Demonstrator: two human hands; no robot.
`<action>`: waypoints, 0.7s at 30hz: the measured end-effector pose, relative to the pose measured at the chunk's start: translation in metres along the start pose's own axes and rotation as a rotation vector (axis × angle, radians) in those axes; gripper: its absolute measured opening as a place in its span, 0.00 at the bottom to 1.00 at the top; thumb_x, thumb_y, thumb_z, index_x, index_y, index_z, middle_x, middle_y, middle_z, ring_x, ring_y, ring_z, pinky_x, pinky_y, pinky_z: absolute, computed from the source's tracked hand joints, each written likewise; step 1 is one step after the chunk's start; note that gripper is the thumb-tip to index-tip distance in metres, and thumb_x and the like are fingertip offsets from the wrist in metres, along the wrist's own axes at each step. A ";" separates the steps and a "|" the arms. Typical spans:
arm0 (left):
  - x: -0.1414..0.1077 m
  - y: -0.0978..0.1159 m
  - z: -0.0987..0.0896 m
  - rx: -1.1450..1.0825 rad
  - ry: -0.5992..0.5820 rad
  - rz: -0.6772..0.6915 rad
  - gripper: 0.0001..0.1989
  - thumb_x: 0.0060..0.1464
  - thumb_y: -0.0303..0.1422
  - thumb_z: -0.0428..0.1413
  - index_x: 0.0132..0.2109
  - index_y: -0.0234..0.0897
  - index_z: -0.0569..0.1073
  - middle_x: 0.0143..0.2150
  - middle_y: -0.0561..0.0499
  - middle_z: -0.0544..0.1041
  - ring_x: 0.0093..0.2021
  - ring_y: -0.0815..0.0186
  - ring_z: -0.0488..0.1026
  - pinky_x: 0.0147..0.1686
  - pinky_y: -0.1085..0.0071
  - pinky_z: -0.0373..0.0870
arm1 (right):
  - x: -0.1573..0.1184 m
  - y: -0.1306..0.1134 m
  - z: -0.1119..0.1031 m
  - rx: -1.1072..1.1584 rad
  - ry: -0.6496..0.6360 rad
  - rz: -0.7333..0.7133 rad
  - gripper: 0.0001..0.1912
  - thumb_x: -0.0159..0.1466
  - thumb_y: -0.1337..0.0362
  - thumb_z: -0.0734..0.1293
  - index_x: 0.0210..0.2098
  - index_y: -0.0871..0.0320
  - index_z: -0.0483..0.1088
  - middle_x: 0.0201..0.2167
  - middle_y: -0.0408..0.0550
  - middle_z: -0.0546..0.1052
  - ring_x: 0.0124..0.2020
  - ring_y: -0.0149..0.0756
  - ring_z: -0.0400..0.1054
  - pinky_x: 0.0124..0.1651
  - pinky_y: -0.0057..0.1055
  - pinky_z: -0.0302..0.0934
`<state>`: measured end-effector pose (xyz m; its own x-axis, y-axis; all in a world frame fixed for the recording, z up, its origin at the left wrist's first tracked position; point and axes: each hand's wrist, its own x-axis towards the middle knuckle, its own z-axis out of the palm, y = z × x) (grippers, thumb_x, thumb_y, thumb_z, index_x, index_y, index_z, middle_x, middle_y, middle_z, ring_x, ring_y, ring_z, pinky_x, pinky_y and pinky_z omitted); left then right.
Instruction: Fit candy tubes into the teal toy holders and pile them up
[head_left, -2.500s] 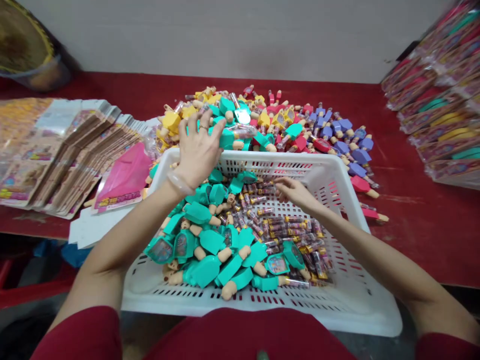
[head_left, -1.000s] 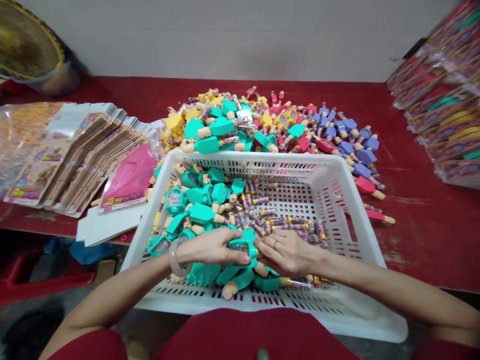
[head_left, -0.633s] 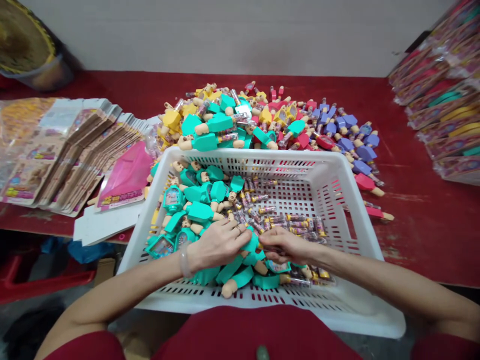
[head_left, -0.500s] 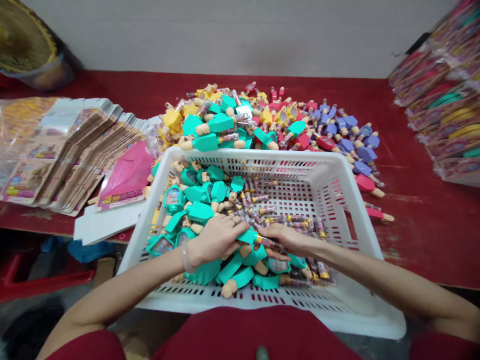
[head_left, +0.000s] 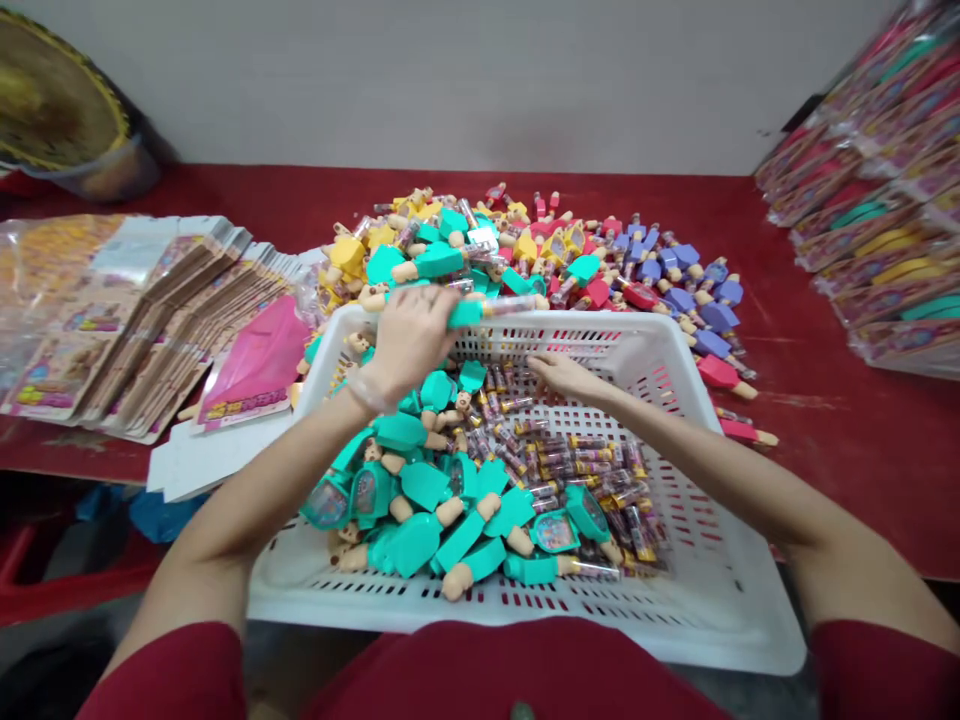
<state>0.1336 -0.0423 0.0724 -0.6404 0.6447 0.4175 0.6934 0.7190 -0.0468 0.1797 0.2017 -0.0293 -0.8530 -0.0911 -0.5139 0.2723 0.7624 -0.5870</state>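
Red table [head_left: 847, 480], white crate [head_left: 720, 600], left hand [head_left: 409, 340] clutching teal toy [head_left: 466, 314]

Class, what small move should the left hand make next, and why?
Probably lower the teal toy with its clear tube onto the teal toys on the table: the left hand grips it above the white basket's far rim, beside them.

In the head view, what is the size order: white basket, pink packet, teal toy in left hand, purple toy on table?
White basket, pink packet, then teal toy and purple toy. Camera nearness makes these two unsure.
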 end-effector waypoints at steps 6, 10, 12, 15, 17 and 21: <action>0.027 0.029 0.037 -0.126 -0.381 -0.162 0.19 0.63 0.42 0.45 0.52 0.31 0.67 0.49 0.39 0.72 0.51 0.54 0.66 0.48 0.60 0.61 | 0.040 0.011 0.016 -0.295 0.053 0.113 0.19 0.68 0.54 0.59 0.48 0.63 0.69 0.41 0.56 0.76 0.40 0.42 0.72 0.44 0.41 0.65; -0.005 0.056 0.085 -0.143 -0.558 -0.202 0.14 0.55 0.34 0.55 0.43 0.26 0.70 0.41 0.33 0.74 0.50 0.49 0.67 0.48 0.57 0.61 | 0.019 0.022 0.022 -0.425 0.113 0.121 0.16 0.66 0.59 0.62 0.48 0.65 0.68 0.44 0.59 0.75 0.46 0.46 0.70 0.49 0.46 0.61; -0.013 0.057 0.093 -0.175 -0.585 -0.232 0.14 0.53 0.29 0.55 0.45 0.24 0.69 0.42 0.31 0.73 0.50 0.48 0.68 0.48 0.56 0.60 | 0.000 0.023 0.018 -0.441 0.129 0.077 0.18 0.65 0.64 0.62 0.51 0.70 0.64 0.41 0.65 0.76 0.43 0.51 0.71 0.44 0.44 0.61; -0.020 0.050 0.083 -0.277 -0.622 -0.232 0.16 0.55 0.31 0.53 0.49 0.26 0.67 0.43 0.34 0.74 0.47 0.52 0.71 0.45 0.59 0.63 | -0.034 0.020 0.013 -0.404 0.125 -0.068 0.21 0.66 0.64 0.61 0.56 0.65 0.59 0.43 0.61 0.76 0.43 0.46 0.71 0.43 0.36 0.61; -0.027 0.042 0.067 -0.466 -0.688 -0.242 0.15 0.57 0.36 0.51 0.48 0.32 0.68 0.40 0.42 0.75 0.40 0.58 0.73 0.39 0.66 0.67 | -0.056 0.016 0.014 -0.347 0.151 -0.213 0.18 0.66 0.66 0.59 0.55 0.59 0.59 0.47 0.54 0.75 0.46 0.41 0.70 0.44 0.31 0.59; -0.055 0.034 0.033 -0.978 -0.823 -0.420 0.18 0.61 0.44 0.43 0.42 0.36 0.70 0.34 0.50 0.72 0.30 0.67 0.71 0.28 0.73 0.66 | -0.087 0.005 0.028 -0.291 0.286 -0.410 0.17 0.61 0.69 0.59 0.51 0.60 0.60 0.40 0.52 0.76 0.37 0.38 0.71 0.37 0.29 0.56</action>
<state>0.1818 -0.0446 0.0182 -0.6325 0.6388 -0.4380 0.1260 0.6429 0.7555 0.2676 0.1955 -0.0054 -0.9604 -0.2702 -0.0680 -0.2047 0.8499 -0.4856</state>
